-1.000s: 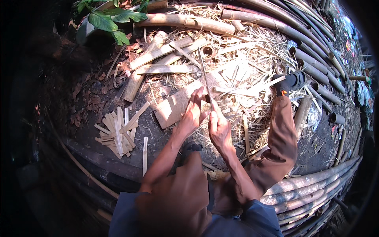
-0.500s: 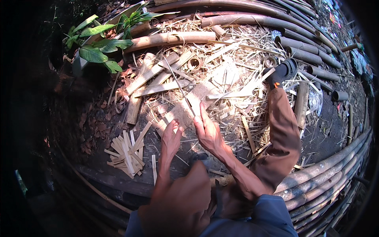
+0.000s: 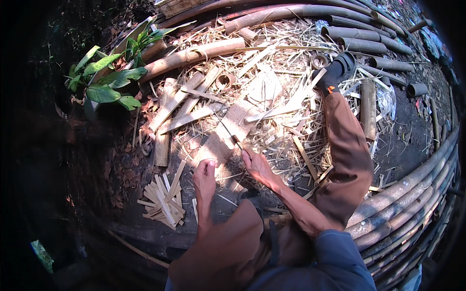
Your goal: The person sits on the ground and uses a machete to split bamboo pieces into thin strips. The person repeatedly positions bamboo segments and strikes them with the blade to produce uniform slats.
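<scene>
My right hand is closed around the handle of a knife with a long, thin blade. The blade slants up and left over a worn wooden block, its tip near the split bamboo pieces beyond. My left hand sits at the near left end of that block, apart from the knife. Its fingers are curled together, and whatever they may hold is hidden. Left of this hand lies a heap of short, pale bamboo strips.
Shavings cover the ground ahead. Split bamboo lengths lie beyond the block. Long bamboo poles run along the right, others across the far side. A leafy plant stands far left. My outstretched leg borders the work spot.
The knife has dropped and looks shorter, its tip nearer the block. My hands have moved slightly apart, and the whole view has shifted a little.
</scene>
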The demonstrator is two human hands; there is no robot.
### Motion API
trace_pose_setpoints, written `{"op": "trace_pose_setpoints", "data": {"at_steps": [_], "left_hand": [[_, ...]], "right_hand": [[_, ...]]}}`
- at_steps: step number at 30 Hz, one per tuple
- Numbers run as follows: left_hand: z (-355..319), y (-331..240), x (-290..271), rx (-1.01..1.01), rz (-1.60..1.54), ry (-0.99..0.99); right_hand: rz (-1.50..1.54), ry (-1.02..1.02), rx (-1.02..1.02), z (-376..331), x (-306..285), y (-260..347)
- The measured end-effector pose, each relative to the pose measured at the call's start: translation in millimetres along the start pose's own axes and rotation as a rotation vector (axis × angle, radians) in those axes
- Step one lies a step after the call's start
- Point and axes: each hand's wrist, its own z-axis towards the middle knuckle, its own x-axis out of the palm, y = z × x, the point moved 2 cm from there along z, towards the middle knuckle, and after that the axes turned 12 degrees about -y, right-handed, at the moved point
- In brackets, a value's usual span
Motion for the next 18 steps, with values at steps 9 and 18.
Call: {"op": "trace_pose_setpoints", "data": {"at_steps": [9, 18], "left_hand": [[7.1, -8.2, 4.0, -0.089, -0.241, -0.052], [17.2, -56.1, 43.2, 0.4, -0.399, -0.109]], "right_hand": [[-0.158, -0.27, -0.281, 7.4, 12.3, -30.3], [-0.301, -0.06, -0.342, 13.7, 37.2, -87.0]]}}
